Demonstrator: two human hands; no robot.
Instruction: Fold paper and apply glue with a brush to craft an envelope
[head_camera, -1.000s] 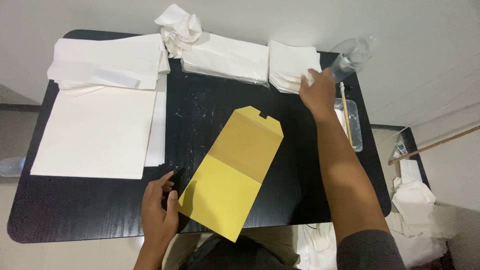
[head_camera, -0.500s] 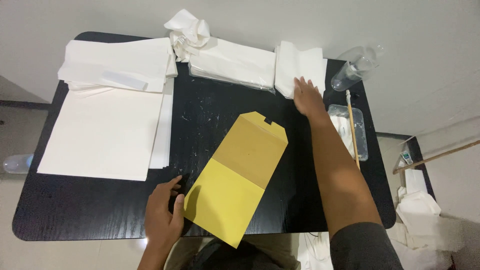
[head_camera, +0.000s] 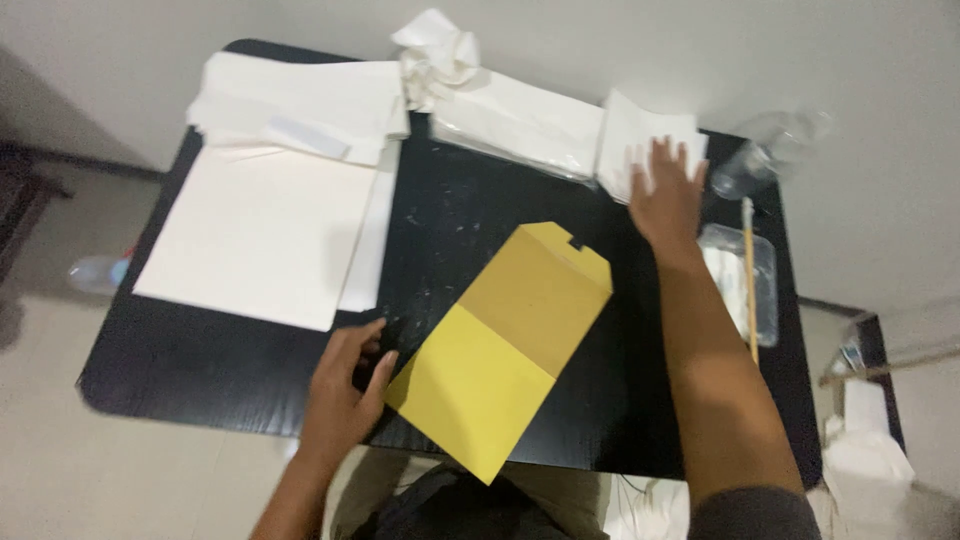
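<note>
Black worktop (head_camera: 230, 390): one, dark and scuffed, carrying everything below.
White sheets, far left: one large flat sheet (head_camera: 262, 232) with a looser pile (head_camera: 300, 100) behind it; how many lie in the pile cannot be counted.
Yellow folder (head_camera: 505, 345): one, a card envelope lying flat, its long axis slanting from the near edge of the worktop up toward the far right; the lower half is brighter yellow, the upper half more tan with a small notch at the top.
White folded stack (head_camera: 520, 120): one long bundle at the far edge, with one crumpled wad (head_camera: 435, 45) at its left end.
Small white stack (head_camera: 640, 135): one, just right of the long bundle.
Right hand (head_camera: 668, 195): fingers spread flat, palm down on the near edge of the small white stack, gripping nothing; the stack lies directly under and beyond the fingertips.
Left hand (head_camera: 345, 385): fingers loosely curled, touching the folder's lower left edge; it seems to press rather than pinch, though blur makes that uncertain.
Nearer hand: right for the small stack, left for the folder.
Clear tray (head_camera: 765, 290): one, right of the right forearm.
Thin stick (head_camera: 749, 270): one, laid along the tray.
Clear bottle (head_camera: 770, 150): one, far right, blurred.
</note>
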